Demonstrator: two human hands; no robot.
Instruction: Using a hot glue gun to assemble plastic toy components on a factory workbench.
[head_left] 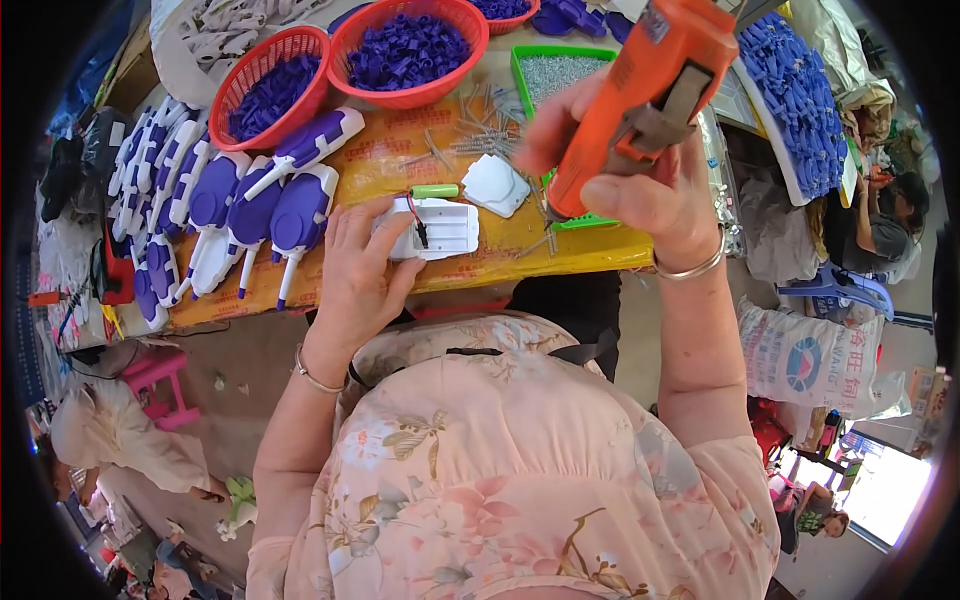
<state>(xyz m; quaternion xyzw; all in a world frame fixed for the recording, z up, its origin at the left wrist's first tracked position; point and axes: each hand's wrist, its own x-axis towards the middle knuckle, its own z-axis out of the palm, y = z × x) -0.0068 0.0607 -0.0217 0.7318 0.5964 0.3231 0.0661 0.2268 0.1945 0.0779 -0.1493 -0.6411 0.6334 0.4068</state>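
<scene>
My left hand grips a small white plastic case by its left side, on the table's front part. The case has open slots inside and a red and a black wire. Behind it lies a green battery cell. My right hand is closed round an orange power screwdriver with a grey trigger, raised right of the case. Its working tip cannot be made out, and the fingers at its left are blurred. A stack of white plastic covers lies between my hands.
A green tray of small silvery screws stands behind my right hand, with loose metal pins beside it. Red baskets of blue parts line the back. White and blue racket-like units crowd the left. Blue parts pile up at right.
</scene>
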